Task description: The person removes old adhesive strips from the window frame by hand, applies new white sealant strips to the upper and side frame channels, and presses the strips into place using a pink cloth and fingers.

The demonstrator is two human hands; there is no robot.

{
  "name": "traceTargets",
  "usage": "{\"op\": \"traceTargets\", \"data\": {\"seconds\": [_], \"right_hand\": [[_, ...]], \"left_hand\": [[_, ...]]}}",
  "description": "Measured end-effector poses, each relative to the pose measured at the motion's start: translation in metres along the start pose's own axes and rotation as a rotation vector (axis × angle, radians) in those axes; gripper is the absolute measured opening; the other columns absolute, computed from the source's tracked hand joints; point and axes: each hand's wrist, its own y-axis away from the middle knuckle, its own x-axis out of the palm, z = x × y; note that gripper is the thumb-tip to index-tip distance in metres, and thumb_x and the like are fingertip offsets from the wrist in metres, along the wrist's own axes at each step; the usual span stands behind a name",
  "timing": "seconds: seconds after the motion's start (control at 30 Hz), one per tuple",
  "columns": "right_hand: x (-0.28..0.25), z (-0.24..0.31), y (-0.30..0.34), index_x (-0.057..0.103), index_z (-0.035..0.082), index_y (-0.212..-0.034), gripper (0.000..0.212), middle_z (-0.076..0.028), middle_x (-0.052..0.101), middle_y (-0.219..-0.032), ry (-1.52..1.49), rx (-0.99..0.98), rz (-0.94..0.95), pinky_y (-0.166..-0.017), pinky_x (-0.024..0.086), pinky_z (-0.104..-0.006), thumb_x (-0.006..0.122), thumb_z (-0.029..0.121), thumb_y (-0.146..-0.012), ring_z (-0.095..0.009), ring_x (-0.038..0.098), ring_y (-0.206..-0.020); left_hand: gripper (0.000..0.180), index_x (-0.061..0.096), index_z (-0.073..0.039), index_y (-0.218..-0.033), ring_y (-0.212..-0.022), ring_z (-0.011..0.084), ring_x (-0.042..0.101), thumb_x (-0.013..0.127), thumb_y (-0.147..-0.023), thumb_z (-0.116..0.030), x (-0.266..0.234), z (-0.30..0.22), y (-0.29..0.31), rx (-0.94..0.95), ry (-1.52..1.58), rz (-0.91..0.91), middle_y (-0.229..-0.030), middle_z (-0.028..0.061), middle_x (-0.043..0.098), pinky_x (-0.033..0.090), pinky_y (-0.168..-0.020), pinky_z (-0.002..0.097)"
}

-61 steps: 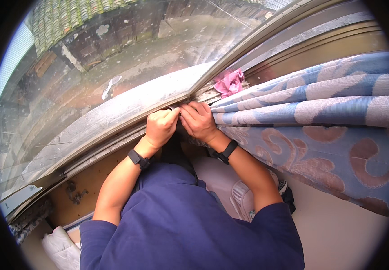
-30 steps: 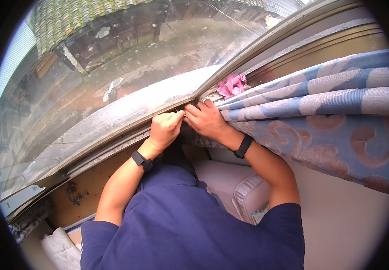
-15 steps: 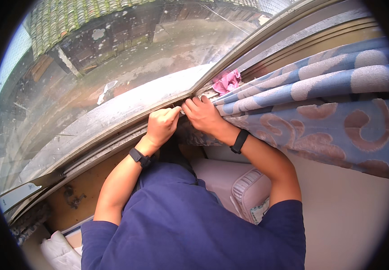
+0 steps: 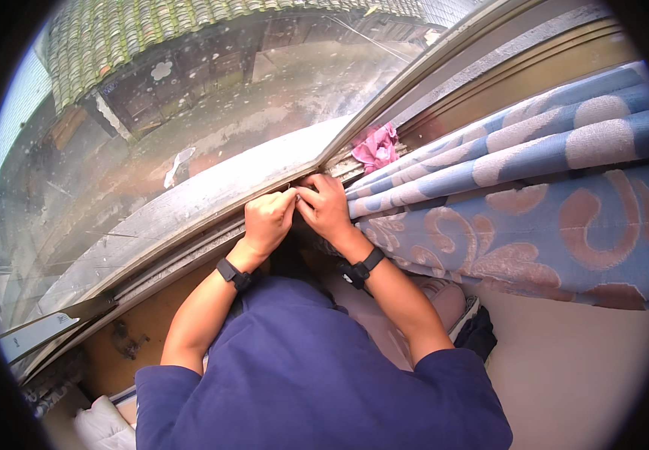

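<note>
At the bottom corner of the window frame point(image 4: 204, 226), my two hands meet with their fingertips together. My left hand point(image 4: 267, 222) is closed, thumb and forefinger pinched at the frame's edge. Curled beside it, my right hand point(image 4: 326, 208) has its thumb and fingertips touching the left fingertips. Whatever lies between them is too small to make out. Just past the right hand, a crumpled pink cloth point(image 4: 376, 148) rests in the window track. Blue patterned curtain folds point(image 4: 530, 139) hang next to my right wrist.
Dusty window glass point(image 4: 212, 142) spans the upper left. A pale pink padded item point(image 4: 444, 300) and a dark cloth point(image 4: 476, 334) lie below my right arm. White bedding point(image 4: 105, 426) shows at the lower left. A wooden surface point(image 4: 107, 352) sits beneath the sill.
My right hand has come down slightly from the frame corner toward the left fingertips. The right forearm has swung inward and its wrist has turned. The left hand stays nearly in place.
</note>
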Motion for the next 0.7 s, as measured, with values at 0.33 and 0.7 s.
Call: {"op": "traceTargets", "data": {"seconds": [0.33,0.7], "right_hand": [[-0.007,0.019,0.0,0.063,0.005,-0.08,0.007,-0.007,0.063,-0.085,-0.04,-0.07,-0.048,-0.074,0.045,-0.0398,0.069,0.009,-0.079,-0.027,0.06,-0.081],[-0.017,0.049,0.0,0.066,0.003,-0.084,0.006,-0.009,0.065,-0.083,-0.111,-0.088,0.004,-0.075,0.046,-0.0396,0.068,0.008,-0.081,-0.028,0.061,-0.081]], "left_hand": [[0.016,0.068,-0.005,-0.081,-0.061,0.0246,0.063,0.074,-0.083,-0.02,-0.13,-0.012,0.033,-0.352,-0.164,0.221,-0.07,0.0086,0.064,0.05,-0.059,0.0357],[0.027,0.068,0.002,-0.11,-0.061,0.0111,0.065,0.062,-0.097,-0.021,-0.143,-0.011,0.063,-0.999,0.727,0.26,-0.08,0.0074,0.068,0.047,-0.049,0.0213]]}}
